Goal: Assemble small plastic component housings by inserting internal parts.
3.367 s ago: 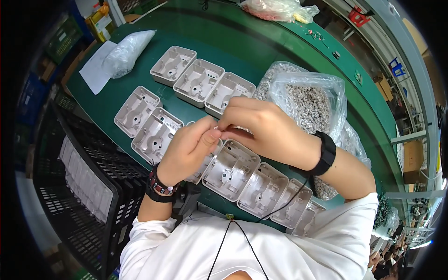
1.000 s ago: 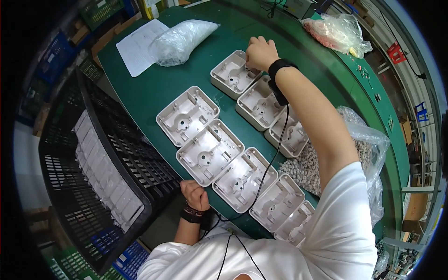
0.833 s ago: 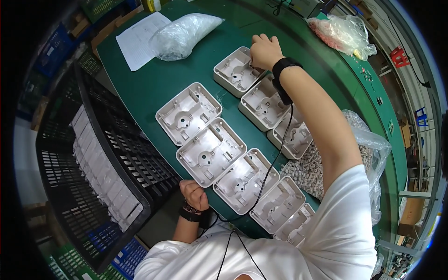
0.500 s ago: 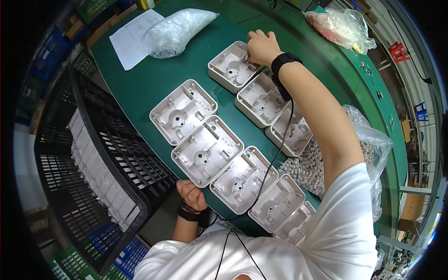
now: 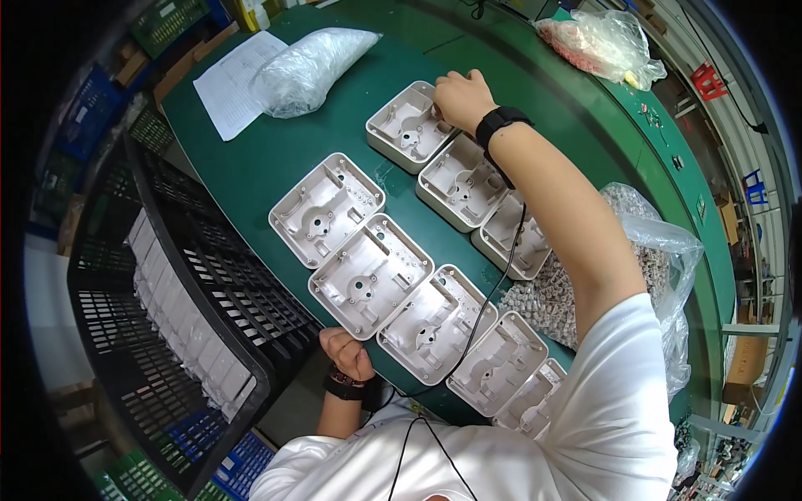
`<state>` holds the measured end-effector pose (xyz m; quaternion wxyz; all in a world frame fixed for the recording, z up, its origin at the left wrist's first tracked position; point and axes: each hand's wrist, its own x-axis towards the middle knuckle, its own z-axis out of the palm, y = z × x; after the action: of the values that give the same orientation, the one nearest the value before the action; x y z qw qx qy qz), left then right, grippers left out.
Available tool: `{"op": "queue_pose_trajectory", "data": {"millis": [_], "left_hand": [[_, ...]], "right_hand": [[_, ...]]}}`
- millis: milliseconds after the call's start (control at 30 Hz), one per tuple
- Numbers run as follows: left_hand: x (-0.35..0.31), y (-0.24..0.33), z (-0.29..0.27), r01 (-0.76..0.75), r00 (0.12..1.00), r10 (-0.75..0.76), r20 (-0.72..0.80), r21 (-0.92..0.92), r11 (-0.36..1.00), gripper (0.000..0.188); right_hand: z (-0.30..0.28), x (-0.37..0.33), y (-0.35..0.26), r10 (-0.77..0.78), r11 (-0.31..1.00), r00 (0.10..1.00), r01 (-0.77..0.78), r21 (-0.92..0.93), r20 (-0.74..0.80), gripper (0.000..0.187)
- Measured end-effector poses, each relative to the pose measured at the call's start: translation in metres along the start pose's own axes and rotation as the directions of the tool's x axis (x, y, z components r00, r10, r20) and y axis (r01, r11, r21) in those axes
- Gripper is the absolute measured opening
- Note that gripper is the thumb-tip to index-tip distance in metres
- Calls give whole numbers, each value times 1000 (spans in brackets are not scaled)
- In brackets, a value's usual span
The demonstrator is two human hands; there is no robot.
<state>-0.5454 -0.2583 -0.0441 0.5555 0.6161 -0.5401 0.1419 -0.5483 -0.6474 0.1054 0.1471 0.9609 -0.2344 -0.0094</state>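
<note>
Several white plastic housings lie open side up in two rows on the green table (image 5: pixel 276 159). My right hand (image 5: pixel 462 96), a black watch on its wrist, is stretched out to the farthest housing (image 5: pixel 407 127). Its curled fingers touch that housing's right rim, and whatever is under them is hidden. My left hand (image 5: pixel 345 351) is a closed fist at the table's near edge, just below the nearest-row housing (image 5: pixel 368 275). Nothing shows in it. A clear bag of small white parts (image 5: pixel 551 292) lies under my right arm.
A black slatted crate (image 5: pixel 167 275) holding white parts stands to the left, below table level. A paper sheet (image 5: pixel 225 83) and a filled clear bag (image 5: pixel 309 67) lie at the far left. A bag with pinkish contents (image 5: pixel 601 42) lies far right. A thin black cable (image 5: pixel 493 284) crosses the housings.
Both hands were together over a near-row housing 3.4 s ago. Since then the right arm has reached out to the farthest housing and stayed there; the left hand dropped to the table's near edge.
</note>
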Motion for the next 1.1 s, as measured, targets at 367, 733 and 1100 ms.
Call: {"op": "queue_pose_trajectory", "data": {"millis": [367, 733, 1100], "left_hand": [[9, 1, 1, -25, 1000, 25, 2, 26, 999, 12], [2, -2, -6, -18, 1000, 18, 17, 14, 1000, 13], [3, -21, -11, 53, 986, -74, 152, 143, 988, 4]], "right_hand": [[2, 2, 0, 167, 978, 973, -183, 96, 159, 10], [-205, -135, 52, -163, 911, 986, 159, 381, -21, 28], [-237, -469, 89, 450, 850, 882, -472, 235, 143, 17]]}}
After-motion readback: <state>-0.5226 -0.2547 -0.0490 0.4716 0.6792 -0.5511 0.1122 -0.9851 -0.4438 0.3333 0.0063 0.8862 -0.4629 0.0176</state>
